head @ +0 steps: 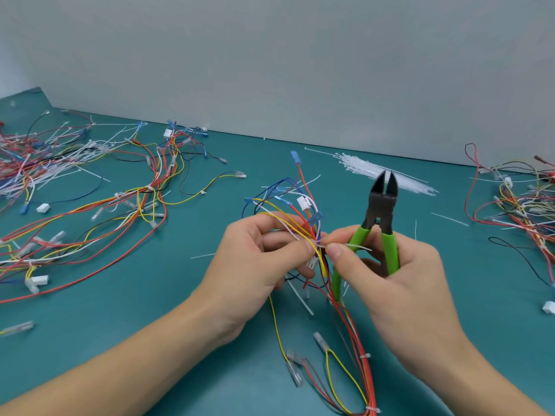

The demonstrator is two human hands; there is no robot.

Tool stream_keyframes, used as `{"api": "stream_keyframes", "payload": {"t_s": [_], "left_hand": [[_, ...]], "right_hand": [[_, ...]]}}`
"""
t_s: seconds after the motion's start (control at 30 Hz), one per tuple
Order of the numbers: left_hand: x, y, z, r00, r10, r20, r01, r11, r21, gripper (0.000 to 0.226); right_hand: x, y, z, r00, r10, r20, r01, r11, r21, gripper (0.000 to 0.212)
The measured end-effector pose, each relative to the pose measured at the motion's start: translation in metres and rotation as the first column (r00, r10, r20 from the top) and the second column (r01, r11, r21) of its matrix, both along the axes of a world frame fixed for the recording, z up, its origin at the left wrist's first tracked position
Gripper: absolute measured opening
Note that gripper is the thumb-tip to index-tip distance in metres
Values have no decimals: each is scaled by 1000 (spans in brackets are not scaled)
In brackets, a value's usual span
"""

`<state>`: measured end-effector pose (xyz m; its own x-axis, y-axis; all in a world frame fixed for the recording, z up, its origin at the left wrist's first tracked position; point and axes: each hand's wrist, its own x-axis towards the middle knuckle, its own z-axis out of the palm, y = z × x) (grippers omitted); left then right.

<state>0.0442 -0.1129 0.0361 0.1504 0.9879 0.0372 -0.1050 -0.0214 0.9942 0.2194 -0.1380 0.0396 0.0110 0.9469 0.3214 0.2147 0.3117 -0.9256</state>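
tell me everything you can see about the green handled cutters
The cutters have a dark metal head with two pointed blades, slightly apart, tips aimed up and away. Two bright green grips, plastic-looking, spread below the pivot. They stand nearly upright, held in the right hand, whose fingers curl round the grips while thumb and forefinger pinch a white cable tie. One grip runs down beside the wire bundle that the left hand holds.

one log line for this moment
left hand grips wire bundle | right hand pinches zip tie, holds green cutters | tail uncut
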Motion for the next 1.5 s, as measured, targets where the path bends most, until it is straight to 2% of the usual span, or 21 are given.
{"api": "stream_keyframes", "payload": {"t_s": [0.13,0.4,0.57,0.77,1.03,1.13,1.3,1.5], "left_hand": [[0,0,-1,999,33,-15,-33,999,1,8],[-2,-1,-1,999,-1,50,0,999,34,19],[-6,2,-1,999,-30,19,29,998,59,16],[-6,2,-2,998,-49,42,47,998,47,17],[-3,3,-3,998,-23,59,22,1000,14,16],[-2,2,-5,996,-16,83,15,1000,3,21],[1,2,-8,998,14,66,-14,1000,-7,23],[2,1,-9,996,41,73,-39,999,-28,23]], "right_hand": [[-2,-1,-2,999,27,30,-28,999,25,9],[0,0,-2,1000,0,-6,0,1000,22,7],[3,5,-5,990,-3,-142,-2,999,-37,20],[2,7,-5,964,-19,-264,-9,994,-106,17],[1,7,-7,942,-44,-333,-8,988,-153,11],[-1,7,-8,949,-34,-315,-13,989,-147,6],[-2,5,-9,974,-36,-226,17,996,-83,14],[-2,4,-10,996,-11,-92,8,1000,-26,11]]}}
